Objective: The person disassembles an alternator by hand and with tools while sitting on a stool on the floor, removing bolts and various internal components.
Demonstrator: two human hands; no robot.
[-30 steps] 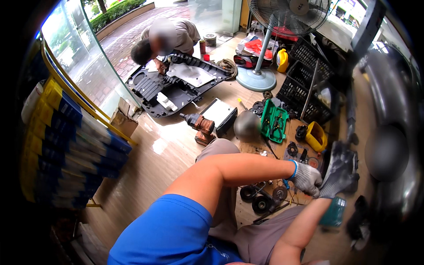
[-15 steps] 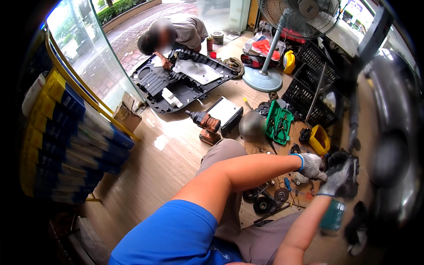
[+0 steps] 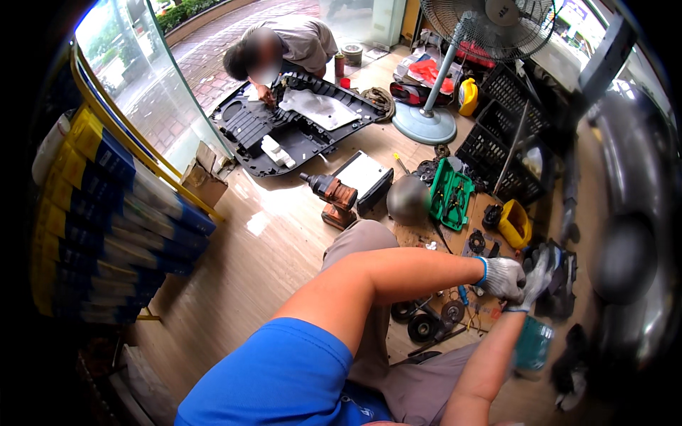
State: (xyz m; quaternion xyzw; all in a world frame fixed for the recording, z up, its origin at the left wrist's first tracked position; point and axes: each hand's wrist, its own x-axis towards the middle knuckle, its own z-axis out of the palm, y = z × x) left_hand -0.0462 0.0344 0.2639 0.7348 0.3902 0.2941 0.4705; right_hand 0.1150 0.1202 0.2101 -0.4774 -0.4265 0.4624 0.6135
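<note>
My left hand [image 3: 503,278], in a whitish knit glove with a blue cuff, is closed against the thumb side of my right hand. What its curled fingers hold, if anything, is hidden. My right hand [image 3: 538,279] wears a similar grey-white glove, slightly blurred, with its fingers stretched away from me. Just beyond it and to its right sits a dark, bulky object [image 3: 561,290] whose kind I cannot make out. Below the hands lies a cardboard sheet [image 3: 489,309] bearing small parts, a blue-handled tool [image 3: 463,295] and a round metal part [image 3: 452,311].
An open green tool case [image 3: 449,195] and a cut yellow jug [image 3: 514,224] lie beyond my hands. A cordless impact driver [image 3: 332,197] stands left of them. Farther off, a person [image 3: 302,46] bends over a black panel [image 3: 245,145]. A pedestal fan [image 3: 425,122] and black crates [image 3: 490,142] stand behind.
My right hand has drawn slightly back and left, off the dark object, uncovering more of it. My left hand has dropped a little, its fingers now more curled against the right hand.
</note>
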